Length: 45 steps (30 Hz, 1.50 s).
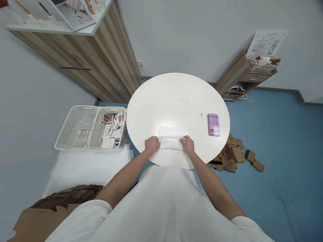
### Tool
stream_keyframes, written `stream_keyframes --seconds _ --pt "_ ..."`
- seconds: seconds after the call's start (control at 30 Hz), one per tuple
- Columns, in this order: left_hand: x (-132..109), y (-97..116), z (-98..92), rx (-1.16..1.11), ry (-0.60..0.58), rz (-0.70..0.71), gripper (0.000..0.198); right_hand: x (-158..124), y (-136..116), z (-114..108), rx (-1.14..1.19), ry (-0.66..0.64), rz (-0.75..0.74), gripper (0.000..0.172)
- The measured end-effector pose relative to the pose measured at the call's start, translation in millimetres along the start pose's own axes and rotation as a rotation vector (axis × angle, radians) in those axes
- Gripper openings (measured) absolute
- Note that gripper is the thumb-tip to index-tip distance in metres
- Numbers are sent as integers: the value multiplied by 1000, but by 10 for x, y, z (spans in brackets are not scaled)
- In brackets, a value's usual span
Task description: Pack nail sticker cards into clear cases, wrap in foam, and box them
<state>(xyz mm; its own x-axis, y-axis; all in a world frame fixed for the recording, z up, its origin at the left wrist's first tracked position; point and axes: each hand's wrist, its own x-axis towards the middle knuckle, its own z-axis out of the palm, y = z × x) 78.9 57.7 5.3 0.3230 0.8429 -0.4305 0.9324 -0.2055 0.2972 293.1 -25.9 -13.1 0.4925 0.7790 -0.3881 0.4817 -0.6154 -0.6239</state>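
On the near side of the round white table, a thin white sheet, folded over and looking like soft foam wrap, lies between my hands. My left hand has its fingers closed on the left end of the fold. At the opposite end my right hand pinches the sheet's right edge. A flatter layer of white material shows just beyond the fold. Whether anything is wrapped inside is hidden. Farther right on the table lies a purple and pink packet, its surface blurred, apart from both hands.
Left of the table stand a basket of printed cards and a basket with clear plastic pieces. A stack of white sheets lies nearer me. Brown cardboard boxes are piled on the floor at right. A wooden cabinet stands behind left.
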Motion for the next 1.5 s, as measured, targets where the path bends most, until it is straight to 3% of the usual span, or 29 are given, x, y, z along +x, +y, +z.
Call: stream_keyframes --seconds 0.1,0.17,0.27,0.37,0.57,0.67,0.77,0.87,0.97,1.07,1.27,1.4,1.5 --pt "-86 62 -18 49 155 55 42 -80 77 5 59 136 -37 46" --pt "-165 126 -4 66 200 206 52 -155 158 10 83 190 -26 53" --pt "-279 251 73 81 114 493 52 -251 248 28 98 150 13 58" --pt "-348 358 187 93 22 611 52 -263 236 50 100 78 11 62" --pt "-342 387 312 181 48 607 53 -89 78 -1 298 16 131 68" --pt "-323 385 315 220 81 611 51 -14 19 -62 425 -110 159 53" --pt "-316 393 317 231 106 614 50 -4 -16 -110 445 -179 85 38" --pt "-321 392 332 225 118 614 51 -68 0 -141 443 -137 7 41" --pt "-335 374 362 202 136 619 55 -153 51 -147 481 -109 103 48" --pt "-356 350 396 173 152 628 60 -197 77 -104 501 -120 212 38" --pt "-387 416 454 197 105 643 63 -245 88 -26 511 -33 230 23" --pt "-391 541 489 188 67 711 64 -364 93 -75 470 11 153 18" --pt "-408 558 489 162 53 714 65 -409 30 -85 406 -111 3 17"
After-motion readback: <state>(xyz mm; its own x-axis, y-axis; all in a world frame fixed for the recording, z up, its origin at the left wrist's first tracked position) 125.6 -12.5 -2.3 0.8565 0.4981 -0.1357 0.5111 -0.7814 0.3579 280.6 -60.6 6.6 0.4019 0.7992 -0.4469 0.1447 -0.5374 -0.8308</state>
